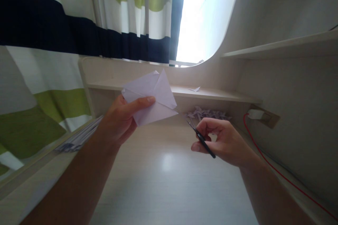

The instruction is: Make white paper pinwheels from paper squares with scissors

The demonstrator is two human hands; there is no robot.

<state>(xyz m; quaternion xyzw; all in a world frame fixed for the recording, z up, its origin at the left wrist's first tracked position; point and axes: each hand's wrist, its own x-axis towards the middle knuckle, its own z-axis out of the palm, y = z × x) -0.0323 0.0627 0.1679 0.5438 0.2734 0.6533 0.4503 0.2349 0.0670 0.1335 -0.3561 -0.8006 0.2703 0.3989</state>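
Note:
My left hand [121, 119] is raised above the desk and closed on a folded white paper [151, 98], thumb pressed across its lower part. The paper has several creased flaps and points up and to the right. My right hand [224, 140] is lower and to the right, fingers wrapped round a pair of small black scissors [200, 139] whose tip points up-left toward the paper. The scissor tip is a short gap away from the paper's lower right corner.
A pale wooden desk [163, 182] lies below. A pile of small folded paper pieces [207, 114] sits at the back, one more on the low shelf [195, 89]. A stack of papers [79, 137] lies left. A red cable [274, 168] runs from a white plug [255, 114].

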